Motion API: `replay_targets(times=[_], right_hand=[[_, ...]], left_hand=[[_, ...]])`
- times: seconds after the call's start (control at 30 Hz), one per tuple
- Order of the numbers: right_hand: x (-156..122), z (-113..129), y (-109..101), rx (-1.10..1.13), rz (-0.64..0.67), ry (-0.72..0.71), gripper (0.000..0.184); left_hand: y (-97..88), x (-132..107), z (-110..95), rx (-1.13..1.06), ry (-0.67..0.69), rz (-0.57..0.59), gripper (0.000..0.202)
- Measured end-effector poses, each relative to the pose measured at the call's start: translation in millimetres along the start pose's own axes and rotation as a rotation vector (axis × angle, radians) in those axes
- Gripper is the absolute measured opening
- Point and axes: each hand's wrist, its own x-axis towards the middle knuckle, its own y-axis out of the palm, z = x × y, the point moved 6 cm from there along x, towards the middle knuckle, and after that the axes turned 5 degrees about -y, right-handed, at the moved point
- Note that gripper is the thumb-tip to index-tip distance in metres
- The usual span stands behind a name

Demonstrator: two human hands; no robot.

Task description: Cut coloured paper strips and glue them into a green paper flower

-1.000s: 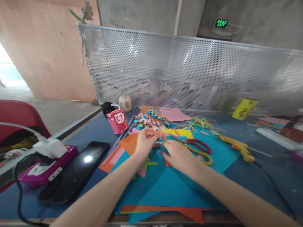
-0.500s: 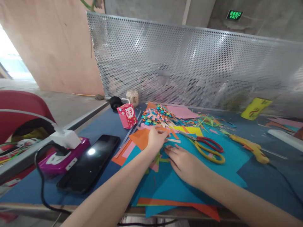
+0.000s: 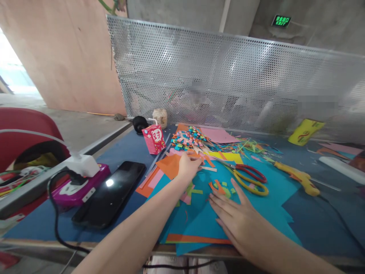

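My left hand (image 3: 188,167) reaches to the middle of the table, over orange and pink paper. Its fingers are curled in together at the tips; whatever they pinch is hidden. A white paper strip (image 3: 209,169) lies just right of those fingertips. My right hand (image 3: 235,211) rests on blue paper (image 3: 196,222) with thumb apart and fingers stretched out. Just beyond its fingertips lie a small cut orange paper piece (image 3: 216,187) and green paper bits (image 3: 226,191). Scissors (image 3: 251,182) with red and yellow handles lie to the right, beyond my right hand.
Behind my left hand sits a pile of folded multicoloured paper pieces (image 3: 188,139). A yellow glue gun (image 3: 298,178) lies at the right. Left stand a pink drink carton (image 3: 154,139), a black phone (image 3: 110,196) and a purple power strip (image 3: 81,188). A perforated metal screen (image 3: 228,72) edges the back.
My right hand has moved right and towards me, its thumb spreading away from the fingers. The orange piece and green bits now show beyond it. My left hand has stayed nearly still.
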Motion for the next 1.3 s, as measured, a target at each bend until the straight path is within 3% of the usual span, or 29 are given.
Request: replay_targets(times=[0.2, 0.47, 0.6, 0.7, 0.9, 1.23, 1.3], right_hand=[[4.8, 29.8, -7.9, 0.077, -0.096, 0.006, 0.033], [22.5, 52.6, 11.7, 0.106, -0.147, 0.034, 0.041], [21.9, 60.4, 10.5, 0.051, -0.276, -0.023, 0.035], [12.8, 63.8, 7.4, -0.011, -0.371, -0.078, 0.029], [-10.8, 62.4, 5.7, -0.050, -0.339, -0.074, 0.045], [-20.5, 69.1, -12.5, -0.057, -0.502, -0.071, 0.026], [-25.6, 55.0, -16.9, -0.007, -0.407, -0.053, 0.020]], left_hand=[[-0.1, 1.6, 1.2, -0.001, 0.024, 0.008, 0.035], [-1.0, 0.6, 1.0, -0.001, 0.017, 0.010, 0.034], [-0.3, 0.0, 0.3, 0.002, 0.015, 0.010, 0.035], [0.1, -0.1, 0.1, 0.006, 0.007, 0.010, 0.036], [0.0, 1.9, 1.9, 0.015, 0.005, 0.002, 0.038], [0.8, -3.2, -2.1, -0.005, -0.014, -0.004, 0.036], [0.5, -2.9, -1.7, -0.003, -0.012, -0.004, 0.036]])
